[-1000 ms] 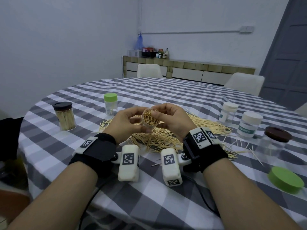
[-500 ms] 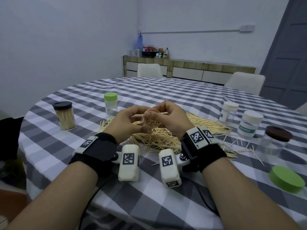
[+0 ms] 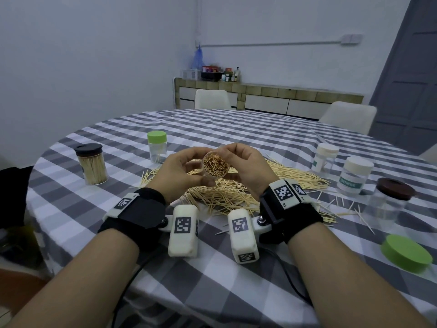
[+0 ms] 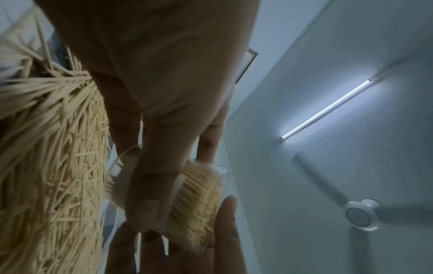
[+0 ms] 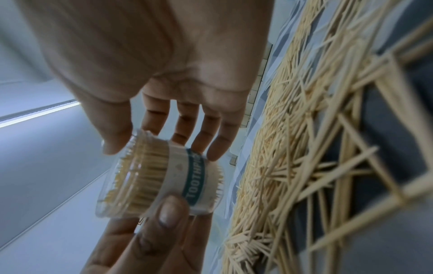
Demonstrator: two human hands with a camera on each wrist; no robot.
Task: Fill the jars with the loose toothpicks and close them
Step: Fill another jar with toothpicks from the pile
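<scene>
While both hands (image 3: 179, 169) (image 3: 246, 166) grip it, the open jar's (image 3: 216, 166) label (image 5: 194, 178) reads "TOOTHPI…".

— Status of the jar?
— I hold the clear open jar (image 3: 216, 167) at frame centre, tilted, mouth toward me, packed with toothpicks, label reading "TOOTHPI…".
— Remaining stock?
— The loose toothpicks (image 3: 227, 197) lie heaped on the cloth directly below it.
</scene>
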